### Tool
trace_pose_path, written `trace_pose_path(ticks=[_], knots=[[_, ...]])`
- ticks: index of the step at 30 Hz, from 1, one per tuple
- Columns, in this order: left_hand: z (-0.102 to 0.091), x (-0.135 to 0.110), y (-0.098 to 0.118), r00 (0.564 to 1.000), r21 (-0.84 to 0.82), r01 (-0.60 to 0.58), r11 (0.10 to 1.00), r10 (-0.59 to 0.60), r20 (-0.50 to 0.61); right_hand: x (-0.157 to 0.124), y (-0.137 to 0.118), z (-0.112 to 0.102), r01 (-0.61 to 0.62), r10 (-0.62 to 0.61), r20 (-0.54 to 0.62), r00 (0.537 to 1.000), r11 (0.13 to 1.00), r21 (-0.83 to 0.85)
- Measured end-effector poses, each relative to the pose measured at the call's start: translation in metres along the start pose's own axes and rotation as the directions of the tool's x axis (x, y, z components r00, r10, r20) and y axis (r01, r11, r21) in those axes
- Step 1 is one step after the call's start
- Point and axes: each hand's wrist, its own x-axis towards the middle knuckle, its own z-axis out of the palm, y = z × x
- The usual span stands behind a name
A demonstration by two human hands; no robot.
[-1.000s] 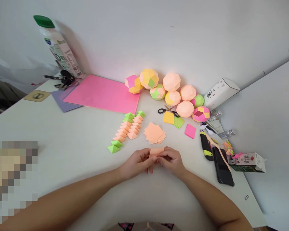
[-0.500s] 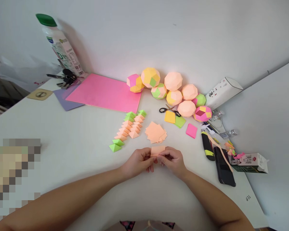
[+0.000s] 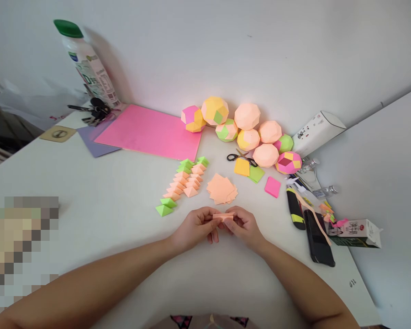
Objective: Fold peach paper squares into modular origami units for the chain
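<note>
A small peach paper square [image 3: 222, 216], bent over into a narrow strip, is pinched between both hands above the table. My left hand [image 3: 198, 225] grips its left end with thumb and fingers. At the right end, my right hand [image 3: 242, 224] presses it with the thumb in front. Just beyond the fingers lies a fanned pile of peach paper squares [image 3: 221, 188]. To the left of that pile stand two rows of folded paper pieces [image 3: 178, 184], peach with green ones at the ends.
Faceted paper balls [image 3: 247, 116] cluster at the wall behind scissors [image 3: 241, 157] and yellow, green and pink paper squares [image 3: 272, 187]. A pink sheet [image 3: 150, 132] lies back left near a bottle [image 3: 89, 68]. At right are a cutter [image 3: 295, 208], phone [image 3: 318, 237] and milk carton [image 3: 356, 232].
The peach square stood up as a taller flat panel before; now its top edge is folded down into a narrow strip. Both hands stay nearly in place, the right thumb shifted slightly.
</note>
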Motion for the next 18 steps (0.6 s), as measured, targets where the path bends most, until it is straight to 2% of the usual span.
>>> trace_pose_path(ticks=[6, 18], knots=[[-0.0002, 0.0002, -0.0012, 1.000, -0.017, 0.015, 1.000, -0.015, -0.003, -0.0002, -0.0027, -0.0007, -0.068, 0.068, -0.009, 0.998, 0.998, -0.003], [0.0008, 0.0003, -0.0017, 1.000, 0.049, 0.020, 0.999, -0.020, -0.011, -0.0022, -0.0001, -0.0008, -0.052, 0.052, -0.042, 0.998, 0.999, 0.013]])
